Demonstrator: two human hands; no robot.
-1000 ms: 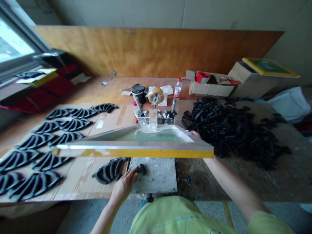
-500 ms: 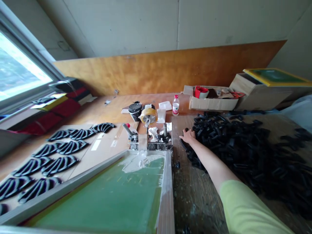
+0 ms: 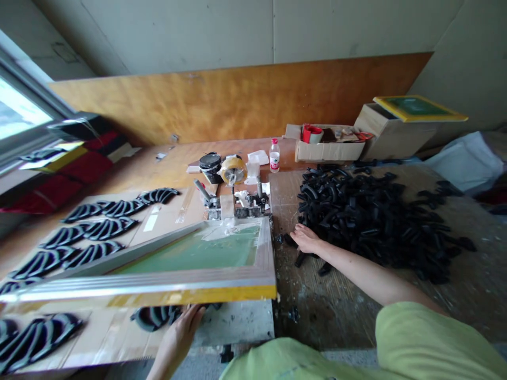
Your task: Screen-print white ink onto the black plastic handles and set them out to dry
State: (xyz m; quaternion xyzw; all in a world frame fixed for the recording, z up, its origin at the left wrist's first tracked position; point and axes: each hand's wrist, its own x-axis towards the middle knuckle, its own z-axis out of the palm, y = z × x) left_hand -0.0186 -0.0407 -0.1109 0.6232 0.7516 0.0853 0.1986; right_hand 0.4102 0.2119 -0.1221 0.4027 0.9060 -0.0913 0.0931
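In the head view, my left hand [image 3: 180, 332] reaches below the raised front edge of a framed green screen [image 3: 222, 248]. Its fingers are together on a row of black curved pieces [image 3: 152, 318], which shows on both sides of the hand; the fingertips are partly hidden. My right hand [image 3: 304, 238] rests at the left edge of a heap of black pieces [image 3: 364, 211], its fingers curled over a small black piece [image 3: 290, 240]. Under the screen lies a grey plate [image 3: 237, 322]. Clamps [image 3: 241, 212] hold the screen's far end.
Black fan-shaped sets [image 3: 111, 228] lie in rows on cardboard [image 3: 138, 237] at the left. Farther back stand a black tub [image 3: 209, 164], a tape roll [image 3: 233, 170], a bottle [image 3: 274, 157] and an open carton [image 3: 330, 152]. Red boxes [image 3: 71, 182] sit by the window.
The screen's front edge now stands higher, showing the plate beneath. My left hand has come into view below it. My right hand has drawn back nearer along the heap, and the view has shifted.
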